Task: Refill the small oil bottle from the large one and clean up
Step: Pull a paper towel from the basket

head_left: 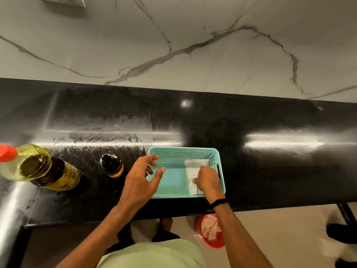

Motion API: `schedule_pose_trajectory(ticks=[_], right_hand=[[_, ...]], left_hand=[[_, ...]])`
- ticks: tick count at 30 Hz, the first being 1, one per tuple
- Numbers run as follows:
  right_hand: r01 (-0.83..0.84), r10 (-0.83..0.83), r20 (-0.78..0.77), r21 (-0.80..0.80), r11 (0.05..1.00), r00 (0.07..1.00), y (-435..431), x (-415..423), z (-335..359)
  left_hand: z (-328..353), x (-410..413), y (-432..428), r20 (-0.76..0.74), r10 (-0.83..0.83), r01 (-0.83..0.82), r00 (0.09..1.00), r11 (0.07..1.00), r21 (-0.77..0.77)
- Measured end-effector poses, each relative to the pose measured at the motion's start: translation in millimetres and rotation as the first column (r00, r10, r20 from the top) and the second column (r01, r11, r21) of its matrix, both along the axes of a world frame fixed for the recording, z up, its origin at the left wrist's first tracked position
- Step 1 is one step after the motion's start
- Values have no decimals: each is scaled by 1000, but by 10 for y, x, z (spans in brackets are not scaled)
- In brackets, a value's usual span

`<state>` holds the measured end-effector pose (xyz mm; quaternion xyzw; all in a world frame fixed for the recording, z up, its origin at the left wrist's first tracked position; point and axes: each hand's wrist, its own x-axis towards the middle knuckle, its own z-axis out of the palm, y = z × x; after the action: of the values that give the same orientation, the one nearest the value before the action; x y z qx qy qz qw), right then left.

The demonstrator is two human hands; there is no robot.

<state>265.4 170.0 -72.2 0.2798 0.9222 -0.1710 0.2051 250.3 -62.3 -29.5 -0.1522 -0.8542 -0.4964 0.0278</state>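
I observed the teal basket (186, 151) on the black countertop (270, 120), close to its near edge; all positions below are referenced to that basket. My right hand (207, 180) was inside the basket at its right side, fingers pinched on a white folded paper towel (193, 169) that lay on the basket floor. My left hand (141, 180) hovered over the basket's left wall, fingers spread wide and holding nothing. The small oil bottle (112, 164), dark with an orange band, stood upright just left of the basket; the large oil bottle (41, 168), with its red cap (6, 152), stood further left, well apart from the basket. Below the basket, past the counter edge, a red bin (211, 231) holding crumpled paper sat on the floor.
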Motion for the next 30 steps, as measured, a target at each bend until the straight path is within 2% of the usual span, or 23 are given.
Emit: schedule_pose_trajectory(ticks=[8,13,17,24,30], right_hand=[[-60,61,-35,18,998,998,103,-1,-137],[-158,153,-177,-13,987,972,195,-138,-112],[-282,271,-225,-17,959,936,164,-363,-84],[-440,448,-180,80,894,876,88,-506,-7],[-458,458,-163,38,888,874,126,-513,-26]], left_hand=[[-256,-172,671,258,-105,163,961,963,-215],[-430,-334,946,334,-14,139,942,925,-354],[-518,-403,1037,382,61,123,922,889,-440],[-590,-388,1057,417,105,112,903,878,-465],[-581,-384,1076,427,107,106,898,889,-446]])
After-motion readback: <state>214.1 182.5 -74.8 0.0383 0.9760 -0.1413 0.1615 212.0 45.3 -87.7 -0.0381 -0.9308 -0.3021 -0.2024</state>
